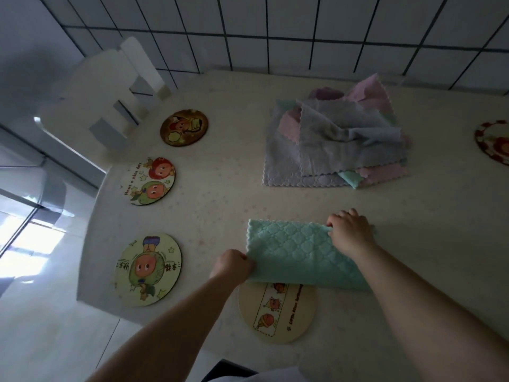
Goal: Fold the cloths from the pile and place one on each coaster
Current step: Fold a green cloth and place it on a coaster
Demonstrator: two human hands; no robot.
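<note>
A mint-green quilted cloth (pixel 292 250) lies folded in half near the table's front, its near edge lifted over a beige coaster (pixel 278 312) with a strip of cartoon figures. My left hand (pixel 232 264) pinches the cloth's near left corner. My right hand (pixel 349 232) grips its far right corner. A pile of grey, pink, purple and green cloths (pixel 336 142) sits at the back of the table. Three round cartoon coasters lie along the left edge: a dark one (pixel 184 127), a white one (pixel 151 181) and a pale green one (pixel 148 270).
Part of a red-rimmed coaster (pixel 494 142) shows at the right edge of the view. A white chair (pixel 110 86) stands beyond the table's far left corner. The cream table (pixel 220 210) drops off on the left to a tiled floor.
</note>
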